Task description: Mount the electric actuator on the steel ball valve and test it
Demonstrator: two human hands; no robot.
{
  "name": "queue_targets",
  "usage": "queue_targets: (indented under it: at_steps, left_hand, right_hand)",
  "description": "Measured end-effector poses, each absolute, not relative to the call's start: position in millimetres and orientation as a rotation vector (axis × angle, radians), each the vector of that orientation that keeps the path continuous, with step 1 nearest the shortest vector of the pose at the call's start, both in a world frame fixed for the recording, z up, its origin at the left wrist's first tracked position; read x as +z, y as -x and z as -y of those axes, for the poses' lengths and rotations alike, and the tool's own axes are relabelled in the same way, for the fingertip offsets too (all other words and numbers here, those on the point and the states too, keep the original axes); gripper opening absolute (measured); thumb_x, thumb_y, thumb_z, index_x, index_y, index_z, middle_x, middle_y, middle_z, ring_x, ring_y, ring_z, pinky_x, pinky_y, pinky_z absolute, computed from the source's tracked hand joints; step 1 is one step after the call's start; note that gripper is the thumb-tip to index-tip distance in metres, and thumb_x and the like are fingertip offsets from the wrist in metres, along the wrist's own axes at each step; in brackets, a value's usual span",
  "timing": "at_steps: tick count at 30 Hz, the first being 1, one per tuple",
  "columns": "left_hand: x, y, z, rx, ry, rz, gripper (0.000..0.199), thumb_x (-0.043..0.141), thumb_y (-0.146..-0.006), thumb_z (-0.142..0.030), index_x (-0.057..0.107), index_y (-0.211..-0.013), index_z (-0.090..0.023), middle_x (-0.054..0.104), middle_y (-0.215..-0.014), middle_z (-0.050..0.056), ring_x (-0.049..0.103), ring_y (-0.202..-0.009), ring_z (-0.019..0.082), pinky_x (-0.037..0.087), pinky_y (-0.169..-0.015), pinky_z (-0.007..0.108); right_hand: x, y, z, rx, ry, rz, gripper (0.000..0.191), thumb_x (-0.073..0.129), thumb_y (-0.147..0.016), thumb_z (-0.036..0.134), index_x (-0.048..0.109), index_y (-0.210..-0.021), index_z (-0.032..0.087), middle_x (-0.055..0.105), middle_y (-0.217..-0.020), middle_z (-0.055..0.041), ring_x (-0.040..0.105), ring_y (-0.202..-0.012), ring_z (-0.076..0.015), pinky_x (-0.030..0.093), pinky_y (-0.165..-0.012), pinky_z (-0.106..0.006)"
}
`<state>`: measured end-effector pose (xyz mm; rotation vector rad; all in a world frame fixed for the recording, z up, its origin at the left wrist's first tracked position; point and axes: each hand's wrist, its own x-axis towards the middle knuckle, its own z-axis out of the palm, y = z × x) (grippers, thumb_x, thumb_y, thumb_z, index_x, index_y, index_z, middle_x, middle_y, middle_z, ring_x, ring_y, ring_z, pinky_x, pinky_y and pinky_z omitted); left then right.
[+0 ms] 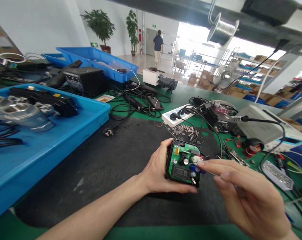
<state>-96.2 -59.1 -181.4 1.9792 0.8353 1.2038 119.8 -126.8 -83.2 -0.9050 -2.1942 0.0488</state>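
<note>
In the head view, the left hand (158, 168) grasps a black housing (169, 160) from its left side, thumb along the lower edge and fingers wrapped round the far side, so the open face with its green circuit board (175, 156) is tilted toward the wearer, above the black mat (103, 183). The right hand (246, 190) pinches what seems a slim metal tool (214, 173), too thin and blurred to identify, its tip near the white component (197, 160) at the board's right side. Working well here calls for a firm left grip on the walls alone, with the wrist braced against the mat, and light, small right-hand movements; best to avoid pressing on the blue part (194, 168) just below or snagging the thin wires beside it.
</note>
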Motion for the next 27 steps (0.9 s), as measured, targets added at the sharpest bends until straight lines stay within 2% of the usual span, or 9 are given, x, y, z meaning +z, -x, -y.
queue_targets:
  at_steps: [4,7,13,18,22,27]
  left_hand:
    - [-182.5,96.5,59.3,1.178,-1.977,-0.836,0.128,0.095,-0.050,-0.064,0.020,-0.146,-0.021,0.065,-0.132,0.017,0.067,-0.119,0.036,0.052,-0.105,0.052]
    - [-182.4,96.8,59.4,1.179,-1.984,-0.846,0.128,0.094,-0.050,-0.066,0.020,-0.145,-0.021,0.065,-0.130,0.017,0.067,-0.118,0.036,0.053,-0.104,0.051]
    - [-181.7,96.4,59.1,1.220,-1.996,-0.877,0.129,0.094,-0.048,-0.067,0.022,-0.144,-0.022,0.067,-0.124,0.013,0.069,-0.111,0.033,0.055,-0.099,0.048]
    - [-180.3,95.9,58.2,1.242,-2.002,-0.826,0.126,0.094,-0.050,-0.064,0.022,-0.144,-0.022,0.068,-0.122,0.011,0.071,-0.107,0.032,0.056,-0.096,0.046]
    - [-178.6,95.7,58.4,1.224,-1.976,-0.805,0.124,0.095,-0.050,-0.061,0.023,-0.144,-0.022,0.068,-0.122,0.011,0.070,-0.108,0.031,0.056,-0.096,0.045]
    - [-179.1,95.1,59.4,1.187,-1.962,-0.831,0.125,0.096,-0.051,-0.061,0.022,-0.144,-0.022,0.069,-0.123,0.012,0.070,-0.109,0.032,0.056,-0.097,0.047]
  right_hand:
    - [-81.7,-114.9,124.8,0.163,1.020,2.112,0.026,0.057,-0.092,0.003,0.062,-0.110,0.021,0.074,-0.112,-0.0008,0.072,-0.103,-0.0065,0.060,-0.089,-0.017]
    - [-80.0,-115.1,122.8,0.135,0.943,2.122,0.024,0.057,-0.089,0.000,0.060,-0.105,0.018,0.074,-0.111,-0.0030,0.073,-0.103,-0.0081,0.061,-0.091,-0.020]
    - [-70.8,-119.3,121.9,-0.225,0.793,2.363,0.018,0.056,-0.085,0.002,0.057,-0.095,0.017,0.075,-0.114,-0.0059,0.074,-0.108,-0.0177,0.065,-0.089,-0.029]
    - [-63.5,-116.0,123.1,-0.356,0.750,2.380,0.013,0.055,-0.086,0.005,0.055,-0.089,0.017,0.077,-0.106,-0.0061,0.076,-0.101,-0.0208,0.067,-0.081,-0.032]
    - [-64.7,-115.9,121.8,-0.350,0.767,2.380,0.012,0.055,-0.085,0.005,0.054,-0.086,0.017,0.077,-0.104,-0.0040,0.076,-0.098,-0.0197,0.066,-0.079,-0.031]
    - [-70.0,-117.7,117.7,-0.142,0.787,2.285,0.020,0.056,-0.085,0.002,0.056,-0.096,0.018,0.076,-0.104,-0.0043,0.075,-0.097,-0.0128,0.064,-0.085,-0.025]
